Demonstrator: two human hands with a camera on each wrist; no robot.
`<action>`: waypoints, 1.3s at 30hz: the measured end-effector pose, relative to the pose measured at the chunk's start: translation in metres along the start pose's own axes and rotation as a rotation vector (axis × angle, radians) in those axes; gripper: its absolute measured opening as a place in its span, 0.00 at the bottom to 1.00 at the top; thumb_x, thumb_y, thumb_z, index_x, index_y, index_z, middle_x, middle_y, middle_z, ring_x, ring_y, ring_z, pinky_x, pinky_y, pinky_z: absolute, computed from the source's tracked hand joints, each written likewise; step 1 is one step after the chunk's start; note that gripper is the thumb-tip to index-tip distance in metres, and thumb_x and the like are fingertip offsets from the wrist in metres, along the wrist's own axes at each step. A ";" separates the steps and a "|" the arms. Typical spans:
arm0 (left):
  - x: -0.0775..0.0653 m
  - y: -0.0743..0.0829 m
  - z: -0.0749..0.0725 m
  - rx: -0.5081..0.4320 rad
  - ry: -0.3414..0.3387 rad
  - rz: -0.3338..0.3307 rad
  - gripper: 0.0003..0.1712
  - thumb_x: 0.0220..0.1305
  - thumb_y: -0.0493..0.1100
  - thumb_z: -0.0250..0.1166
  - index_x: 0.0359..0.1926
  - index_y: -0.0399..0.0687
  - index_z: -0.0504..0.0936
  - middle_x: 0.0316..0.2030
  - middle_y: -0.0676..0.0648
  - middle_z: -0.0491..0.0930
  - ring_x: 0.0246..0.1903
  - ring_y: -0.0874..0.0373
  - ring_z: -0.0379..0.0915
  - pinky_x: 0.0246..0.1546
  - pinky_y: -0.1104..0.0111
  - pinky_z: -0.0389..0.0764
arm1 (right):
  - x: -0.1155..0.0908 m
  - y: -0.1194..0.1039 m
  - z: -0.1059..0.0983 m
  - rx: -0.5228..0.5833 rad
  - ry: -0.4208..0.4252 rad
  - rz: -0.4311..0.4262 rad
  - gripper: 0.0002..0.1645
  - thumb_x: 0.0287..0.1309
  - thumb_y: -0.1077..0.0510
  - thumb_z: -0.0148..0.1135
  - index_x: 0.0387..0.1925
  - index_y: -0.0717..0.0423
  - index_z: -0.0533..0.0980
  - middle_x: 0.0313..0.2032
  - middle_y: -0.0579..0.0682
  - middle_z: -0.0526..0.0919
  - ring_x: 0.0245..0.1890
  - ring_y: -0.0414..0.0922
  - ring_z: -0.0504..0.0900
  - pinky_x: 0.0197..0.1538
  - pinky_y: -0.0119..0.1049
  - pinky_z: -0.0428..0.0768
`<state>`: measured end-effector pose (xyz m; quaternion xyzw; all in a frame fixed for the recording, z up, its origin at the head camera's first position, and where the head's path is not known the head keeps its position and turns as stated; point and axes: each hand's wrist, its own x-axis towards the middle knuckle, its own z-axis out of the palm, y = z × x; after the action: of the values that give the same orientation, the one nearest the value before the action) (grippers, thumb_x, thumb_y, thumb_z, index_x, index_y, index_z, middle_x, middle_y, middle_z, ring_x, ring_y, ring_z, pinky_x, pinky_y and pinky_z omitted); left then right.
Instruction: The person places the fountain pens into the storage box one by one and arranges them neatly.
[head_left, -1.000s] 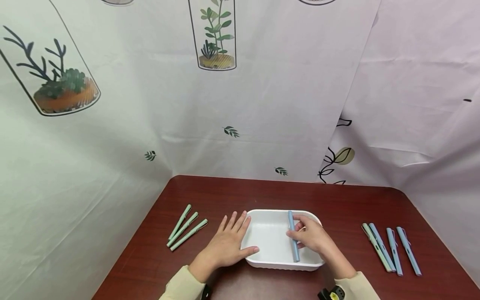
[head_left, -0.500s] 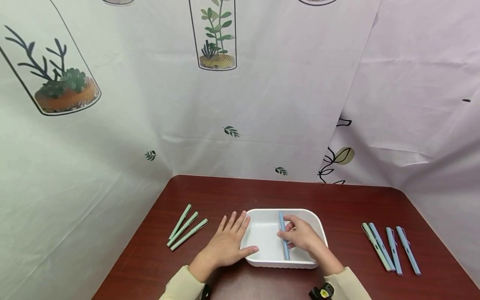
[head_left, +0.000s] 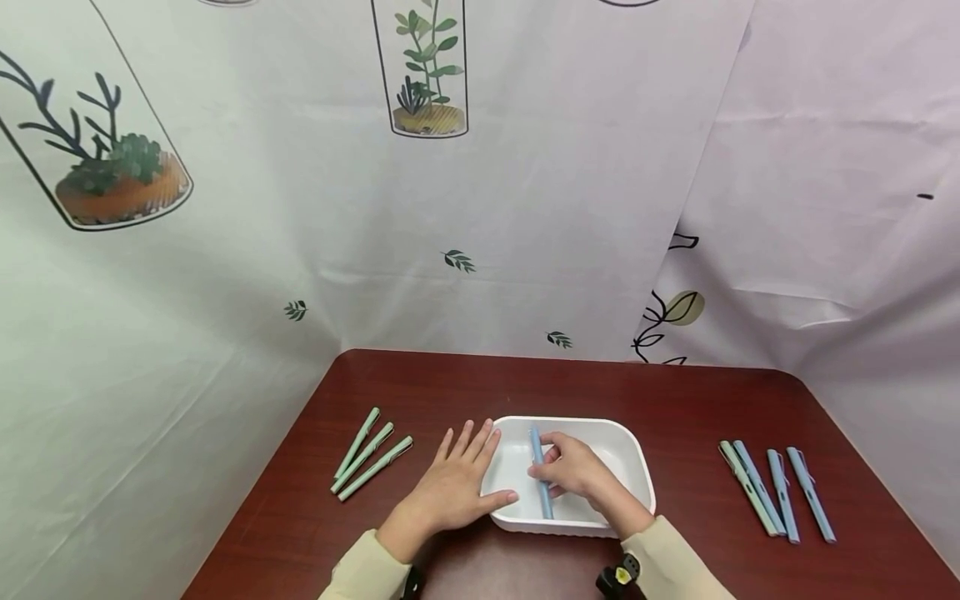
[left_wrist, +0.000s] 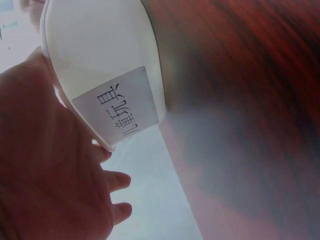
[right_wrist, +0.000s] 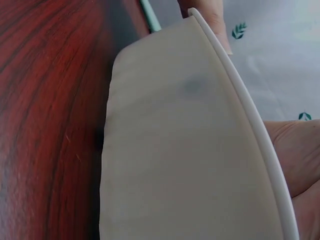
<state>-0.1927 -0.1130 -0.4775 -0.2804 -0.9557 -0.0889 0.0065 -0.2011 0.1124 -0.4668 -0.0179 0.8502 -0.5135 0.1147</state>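
Observation:
A white rectangular tray stands on the table in the middle of the head view. Inside it, my right hand pinches a light blue pen between thumb and fingers, the pen pointing away from me and left of the tray's centre. My left hand lies with fingers spread on the tray's left rim, thumb along the near corner. From the left wrist, the left palm shows beside the tray's outer wall, which bears a printed label. In the right wrist view the tray wall hides the pen.
Left of the tray, several pale green pens lie side by side at a slant. To the right are one green pen and several blue pens. A patterned white curtain borders the dark red table.
My right hand has carried the blue pen leftward across the tray, from its right part to left of centre. The left hand keeps its place on the rim. The head view has shifted slightly.

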 end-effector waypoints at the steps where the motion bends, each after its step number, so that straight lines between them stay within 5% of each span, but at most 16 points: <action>1: 0.000 0.000 0.000 0.001 -0.002 -0.003 0.56 0.66 0.78 0.49 0.80 0.45 0.53 0.80 0.42 0.48 0.78 0.38 0.42 0.74 0.41 0.47 | 0.001 0.000 0.002 0.000 -0.005 0.002 0.35 0.52 0.66 0.75 0.61 0.70 0.73 0.30 0.53 0.76 0.23 0.43 0.78 0.25 0.37 0.84; 10: -0.001 0.000 0.000 -0.015 0.022 0.010 0.55 0.67 0.76 0.50 0.79 0.44 0.54 0.80 0.42 0.50 0.78 0.38 0.43 0.74 0.40 0.48 | 0.012 -0.001 0.016 -0.027 -0.031 0.053 0.36 0.53 0.63 0.74 0.62 0.71 0.71 0.32 0.52 0.77 0.20 0.41 0.80 0.25 0.35 0.83; 22: -0.001 -0.002 0.003 -0.029 0.068 0.045 0.55 0.67 0.76 0.50 0.79 0.41 0.56 0.79 0.40 0.51 0.77 0.37 0.46 0.73 0.39 0.49 | 0.015 -0.003 0.032 -0.103 -0.069 0.022 0.31 0.53 0.63 0.72 0.57 0.72 0.72 0.26 0.51 0.79 0.15 0.39 0.81 0.22 0.31 0.78; 31: -0.002 -0.001 -0.001 -0.038 0.051 0.051 0.55 0.67 0.76 0.50 0.78 0.39 0.56 0.79 0.39 0.52 0.77 0.37 0.47 0.73 0.38 0.49 | 0.020 -0.004 0.043 -0.250 -0.019 -0.015 0.32 0.52 0.61 0.73 0.56 0.72 0.72 0.20 0.50 0.79 0.13 0.39 0.78 0.25 0.31 0.76; 39: 0.000 0.000 -0.002 -0.031 0.015 0.036 0.54 0.68 0.75 0.51 0.79 0.42 0.55 0.79 0.41 0.50 0.78 0.39 0.46 0.74 0.40 0.48 | 0.019 -0.002 0.045 -0.241 -0.025 0.001 0.35 0.55 0.58 0.74 0.58 0.72 0.70 0.23 0.53 0.79 0.12 0.39 0.79 0.20 0.30 0.76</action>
<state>-0.1929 -0.1134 -0.4761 -0.2969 -0.9490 -0.1058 0.0109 -0.2106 0.0701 -0.4888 -0.0378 0.9043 -0.4071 0.1227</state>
